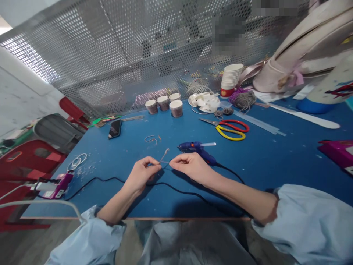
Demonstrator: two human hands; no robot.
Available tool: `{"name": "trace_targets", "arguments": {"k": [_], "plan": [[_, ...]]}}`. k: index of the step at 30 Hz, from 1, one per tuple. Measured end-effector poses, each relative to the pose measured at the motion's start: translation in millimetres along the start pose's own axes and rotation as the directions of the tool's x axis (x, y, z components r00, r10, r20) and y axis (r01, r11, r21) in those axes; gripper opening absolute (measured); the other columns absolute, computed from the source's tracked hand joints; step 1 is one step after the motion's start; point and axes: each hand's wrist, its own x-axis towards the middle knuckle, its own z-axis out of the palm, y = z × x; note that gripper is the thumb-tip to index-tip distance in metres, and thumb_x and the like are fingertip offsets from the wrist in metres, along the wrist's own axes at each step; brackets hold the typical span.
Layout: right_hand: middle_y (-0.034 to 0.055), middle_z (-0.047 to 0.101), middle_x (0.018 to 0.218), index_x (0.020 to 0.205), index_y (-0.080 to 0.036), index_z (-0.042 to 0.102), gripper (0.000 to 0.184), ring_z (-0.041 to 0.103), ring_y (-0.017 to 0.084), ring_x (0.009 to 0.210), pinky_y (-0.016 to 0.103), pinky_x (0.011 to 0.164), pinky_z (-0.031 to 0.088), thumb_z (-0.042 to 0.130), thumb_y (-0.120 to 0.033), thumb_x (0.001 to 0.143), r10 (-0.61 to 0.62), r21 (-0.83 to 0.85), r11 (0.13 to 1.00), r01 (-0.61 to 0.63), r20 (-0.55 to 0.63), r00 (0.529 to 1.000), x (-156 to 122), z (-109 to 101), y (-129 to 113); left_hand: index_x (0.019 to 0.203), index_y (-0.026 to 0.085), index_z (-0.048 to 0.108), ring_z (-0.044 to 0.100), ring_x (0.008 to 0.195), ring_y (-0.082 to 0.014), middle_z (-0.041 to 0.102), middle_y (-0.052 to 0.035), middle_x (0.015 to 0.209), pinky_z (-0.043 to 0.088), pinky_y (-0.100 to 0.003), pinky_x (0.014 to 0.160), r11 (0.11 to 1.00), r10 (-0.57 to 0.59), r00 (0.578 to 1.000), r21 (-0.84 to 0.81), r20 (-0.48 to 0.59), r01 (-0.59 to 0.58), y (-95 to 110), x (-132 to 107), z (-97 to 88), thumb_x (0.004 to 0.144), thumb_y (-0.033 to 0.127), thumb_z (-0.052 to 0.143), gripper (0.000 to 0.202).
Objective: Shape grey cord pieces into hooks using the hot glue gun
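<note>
Both hands pinch one short length of thin cord [164,156] between thumb and forefinger: the left hand [142,172] closes on one end, the right hand [190,166] on the other, and a loose tail sticks up from between the fingertips. The cord is held just above the blue table [275,162], near the middle of its front edge. It looks light and limp, probably a twine or thin fabric-wrapped wire, though it is too fine in this view to tell which. A thing like that would bend wherever it is not held, so a fingertip pinch close to the working spot, as here, suits it better than a grip at the far ends. Just behind the right hand lies a blue hot glue gun [196,148] with a glue stick at its back end, and its black power cable [116,181] runs under both wrists toward the left front corner, where a purple plug adapter [61,185] rests. A small curl of similar cord [151,139] lies beyond the hands. Farther back toward the middle are two pairs of scissors [231,130], red-handled and yellow-handled, and four small paper cups [168,104] near the rear edge. A stack of white paper cups [231,78] stands at the back right beside a tangle of grey yarn [244,99]. A black phone [115,129] lies toward the left rear corner. A perforated metal screen [110,55] rises behind the table.
</note>
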Motion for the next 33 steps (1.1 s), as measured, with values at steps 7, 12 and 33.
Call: {"name": "trace_targets", "arguments": {"k": [7,12,33], "plan": [[-0.0008,0.058,0.058,0.076,-0.013,0.071,0.021,0.043,0.008,0.051,0.022,0.048,0.032,0.064,-0.033,0.070,-0.013,-0.005,1.000,0.013,-0.010,1.000,1.1,0.0,0.1,0.075,0.013,0.062,0.031,0.042,-0.0023,0.047,0.0058,0.055,0.019,-0.018,0.041,1.000,0.001,0.999,0.006,0.039,-0.001,1.2,-1.3,-1.5,0.063,0.024,0.073,0.020],[-0.0008,0.058,0.058,0.078,-0.014,0.070,0.024,0.043,0.008,0.050,0.022,0.047,0.031,0.064,-0.036,0.070,0.008,0.009,1.000,-0.008,0.001,1.000,1.6,-0.3,2.3,0.076,0.009,0.068,0.029,0.044,-0.0037,0.038,0.0058,0.050,0.018,-0.019,0.042,0.999,-0.012,0.993,-0.046,0.116,0.017,4.4,-0.4,-1.2,0.071,0.033,0.067,0.025],[-0.0025,0.054,0.054,0.076,-0.013,0.071,0.021,0.040,0.007,0.049,0.021,0.046,0.029,0.064,-0.032,0.069,0.027,-0.004,1.000,-0.027,-0.014,1.000,0.8,0.4,0.1,0.067,0.015,0.055,0.035,0.042,-0.0041,0.048,0.0055,0.054,0.023,-0.018,0.041,0.985,0.087,0.995,0.144,0.043,-0.092,-1.4,-5.0,1.3,0.066,0.027,0.070,0.019]]}}
